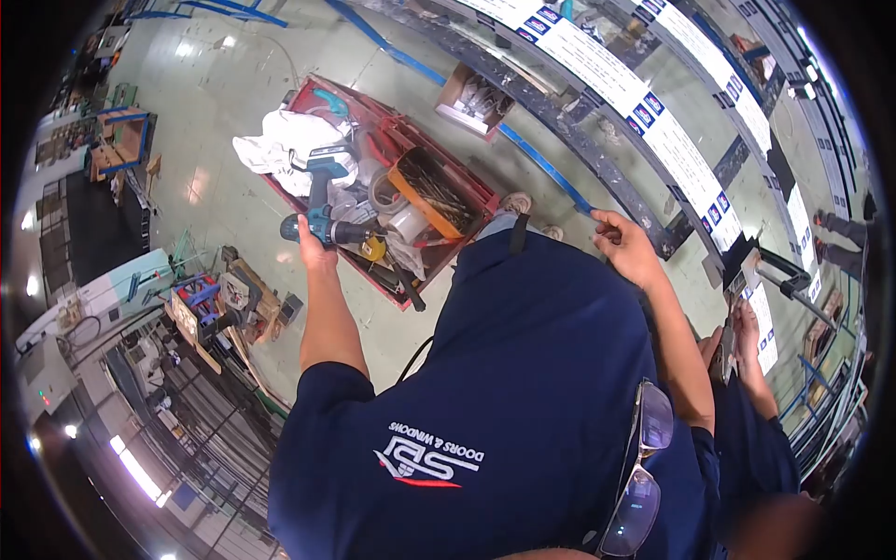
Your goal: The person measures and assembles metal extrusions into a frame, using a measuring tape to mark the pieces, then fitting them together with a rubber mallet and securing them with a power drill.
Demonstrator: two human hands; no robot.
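My left hand is closed around the back of a teal and black cordless drill. The drill's battery end points away from me and its chuck points right, over the edge of a red toolbox. Inside the toolbox are an orange bin of thin metal pieces, a roll of tape, and a white plastic bag. A small yellow item shows just below the chuck. My right hand has its fingers curled together near a blue bar; whatever it holds is too small to make out.
At right, another person's hands work at a long profile with white labelled film on a dark frame. A small box of parts sits beyond the toolbox. Carts and a wooden stand are on the left.
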